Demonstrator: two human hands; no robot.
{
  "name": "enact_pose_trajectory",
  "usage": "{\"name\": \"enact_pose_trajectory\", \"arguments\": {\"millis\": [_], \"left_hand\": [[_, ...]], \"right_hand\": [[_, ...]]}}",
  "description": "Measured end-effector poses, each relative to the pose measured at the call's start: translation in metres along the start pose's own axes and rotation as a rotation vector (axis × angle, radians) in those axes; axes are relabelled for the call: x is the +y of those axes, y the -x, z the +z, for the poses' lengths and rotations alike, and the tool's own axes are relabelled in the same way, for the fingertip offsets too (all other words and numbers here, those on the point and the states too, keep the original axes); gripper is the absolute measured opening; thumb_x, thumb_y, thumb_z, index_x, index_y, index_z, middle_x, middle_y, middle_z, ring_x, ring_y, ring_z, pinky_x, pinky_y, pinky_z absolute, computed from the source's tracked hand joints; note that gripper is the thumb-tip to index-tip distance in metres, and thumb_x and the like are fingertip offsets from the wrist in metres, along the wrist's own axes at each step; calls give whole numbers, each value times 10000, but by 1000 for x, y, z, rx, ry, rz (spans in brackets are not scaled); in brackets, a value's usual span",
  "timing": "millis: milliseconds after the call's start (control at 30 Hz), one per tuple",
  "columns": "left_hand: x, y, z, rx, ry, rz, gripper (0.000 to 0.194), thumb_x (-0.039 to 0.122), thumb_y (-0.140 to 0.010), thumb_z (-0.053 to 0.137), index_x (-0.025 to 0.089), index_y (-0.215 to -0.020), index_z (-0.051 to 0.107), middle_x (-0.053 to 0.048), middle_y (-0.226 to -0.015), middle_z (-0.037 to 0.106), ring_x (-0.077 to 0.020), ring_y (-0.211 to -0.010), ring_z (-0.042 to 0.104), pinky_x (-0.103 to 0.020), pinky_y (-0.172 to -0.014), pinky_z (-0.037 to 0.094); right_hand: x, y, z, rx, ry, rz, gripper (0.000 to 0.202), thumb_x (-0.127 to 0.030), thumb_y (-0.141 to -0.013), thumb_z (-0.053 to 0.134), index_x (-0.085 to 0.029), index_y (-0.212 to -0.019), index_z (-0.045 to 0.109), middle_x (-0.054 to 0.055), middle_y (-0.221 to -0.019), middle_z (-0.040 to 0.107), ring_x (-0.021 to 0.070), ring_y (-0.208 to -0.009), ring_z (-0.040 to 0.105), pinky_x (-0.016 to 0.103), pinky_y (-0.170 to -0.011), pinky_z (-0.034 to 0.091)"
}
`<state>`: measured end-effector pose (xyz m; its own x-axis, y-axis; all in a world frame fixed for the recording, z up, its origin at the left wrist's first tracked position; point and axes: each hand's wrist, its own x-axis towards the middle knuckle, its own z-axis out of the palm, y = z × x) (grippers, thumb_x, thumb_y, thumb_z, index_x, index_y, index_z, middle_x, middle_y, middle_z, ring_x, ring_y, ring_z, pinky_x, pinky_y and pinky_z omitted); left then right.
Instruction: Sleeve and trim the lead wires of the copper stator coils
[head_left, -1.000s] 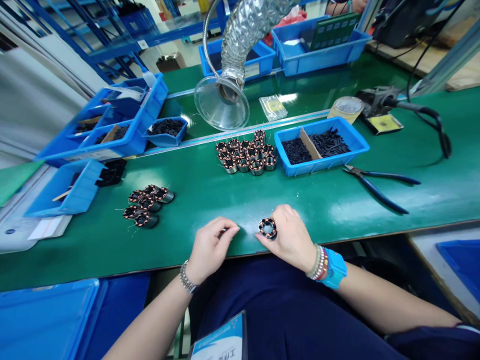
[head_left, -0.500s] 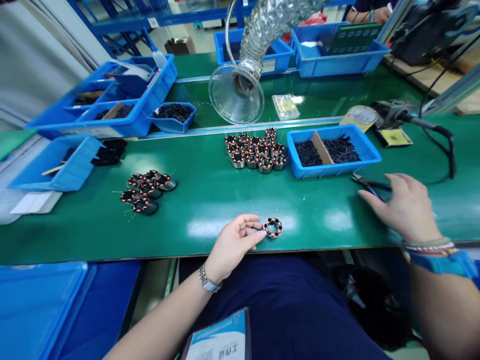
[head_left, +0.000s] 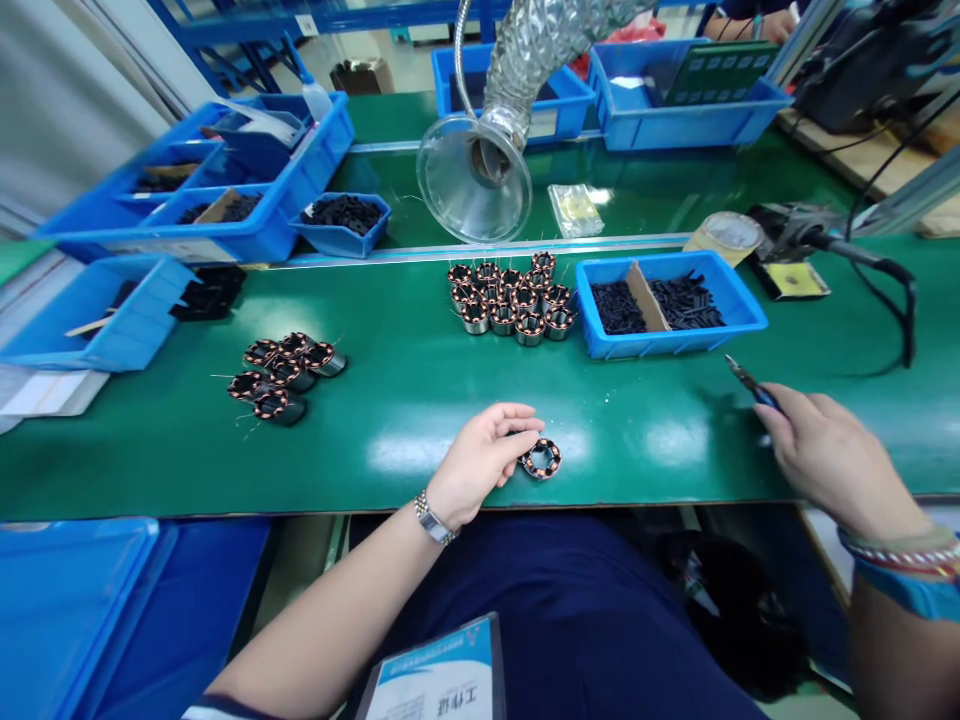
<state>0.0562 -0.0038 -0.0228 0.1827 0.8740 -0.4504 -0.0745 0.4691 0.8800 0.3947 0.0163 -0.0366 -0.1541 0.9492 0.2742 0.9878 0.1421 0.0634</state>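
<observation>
A single motor stator (head_left: 551,472), a ring with copper windings and black slots, sits near the front edge of the green bench. My left hand (head_left: 491,450) is closed at its left side, thumb and fingertips against the upper-left rim; whether they also pinch a lead wire is hidden. Farther right, my right hand (head_left: 840,455) is wrapped round the handles of small pliers (head_left: 739,372), whose tips point up and left. Several stators (head_left: 517,300) stand grouped beyond my left hand, and another cluster of stators (head_left: 279,375) with thin wires lies to the left.
A divided blue bin (head_left: 675,345) of small black pieces stands behind the pliers. The fume hood (head_left: 474,180) hangs over the bench's middle. Blue trays (head_left: 259,240) fill the back left. A tape roll (head_left: 724,238) sits at right. Another person's hand (head_left: 780,25) shows far back.
My right hand has closed round the pliers and turned them, shifting slightly right and toward me. My left fingers have drawn together over the stator's upper-left rim. The view has shifted slightly.
</observation>
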Motion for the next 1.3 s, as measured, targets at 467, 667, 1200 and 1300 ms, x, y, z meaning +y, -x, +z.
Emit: {"name": "enact_pose_trajectory", "arguments": {"millis": [467, 667, 1200, 1300], "left_hand": [[-1, -9, 7, 37, -4, 50, 173, 287, -701, 612, 127, -757, 578, -12, -699, 633, 5, -348, 320, -143, -327, 208], [-1, -9, 9, 64, 24, 65, 170, 272, -680, 627, 122, -751, 590, -4, -665, 623, 6, -347, 306, -148, -334, 196], [-4, -10, 10, 70, 40, 76, 168, 272, -669, 639, 122, -733, 596, -1, -631, 615, 4, -344, 313, -148, -333, 198], [-1, -9, 8, 55, 29, 91, 214, 308, -676, 640, 121, -775, 601, -24, -698, 630, 7, -349, 322, -144, -324, 212]], "right_hand": [[-125, -16, -23, -38, -320, -465, 379, -397, -824, 443, -176, -1120, 525, 103, -906, 584, 208, -816, 532, 342, -702, 445], [-126, -21, -32, -96, -252, -512, 372, -395, -841, 413, -169, -1114, 524, 97, -888, 581, 192, -799, 524, 316, -694, 422], [-128, -21, -32, -90, -227, -554, 352, -390, -854, 393, -161, -1085, 531, 89, -849, 592, 176, -763, 538, 282, -657, 420], [-127, -21, -31, -34, -261, -535, 364, -390, -858, 390, -153, -1101, 522, 87, -852, 595, 165, -753, 541, 272, -657, 423]]}}
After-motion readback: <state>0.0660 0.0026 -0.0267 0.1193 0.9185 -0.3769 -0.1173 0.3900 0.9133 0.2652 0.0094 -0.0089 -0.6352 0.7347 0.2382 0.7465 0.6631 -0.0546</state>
